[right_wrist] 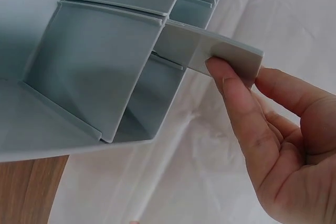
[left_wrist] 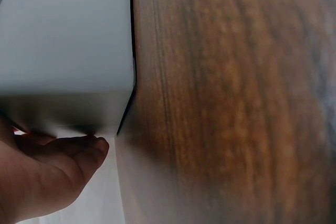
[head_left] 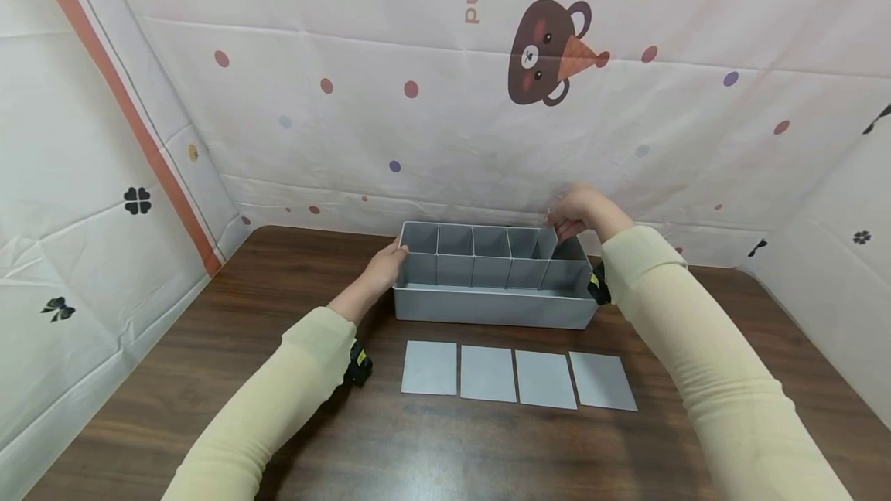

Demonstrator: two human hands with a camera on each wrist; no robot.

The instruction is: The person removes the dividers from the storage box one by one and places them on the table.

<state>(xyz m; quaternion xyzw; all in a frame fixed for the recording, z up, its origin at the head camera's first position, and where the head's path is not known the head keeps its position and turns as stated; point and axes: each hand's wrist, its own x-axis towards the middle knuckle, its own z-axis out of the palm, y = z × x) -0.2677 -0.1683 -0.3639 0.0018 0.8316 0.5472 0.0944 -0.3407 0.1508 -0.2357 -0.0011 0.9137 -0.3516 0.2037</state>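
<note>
A long grey storage box (head_left: 496, 308) stands on the table, its back part split into several compartments by upright dividers. At its left end, my left hand (head_left: 381, 267) holds the end wall, the thumb near the top rim and the other fingers along the outside; in the left wrist view the hand (left_wrist: 58, 174) is partly cut off. My right hand (head_left: 581, 211) is over the back right corner. Between thumb and fingers it pinches a thin grey divider panel (right_wrist: 231, 51), which stands partly out of the rightmost slots, beside a front partition (right_wrist: 100, 61).
Several flat grey panels (head_left: 487, 373) lie in a row on the brown wooden table (head_left: 334, 439) in front of the box. Behind it hangs a white printed cloth (head_left: 445, 122), close to the box's back. More cloth hangs at both sides.
</note>
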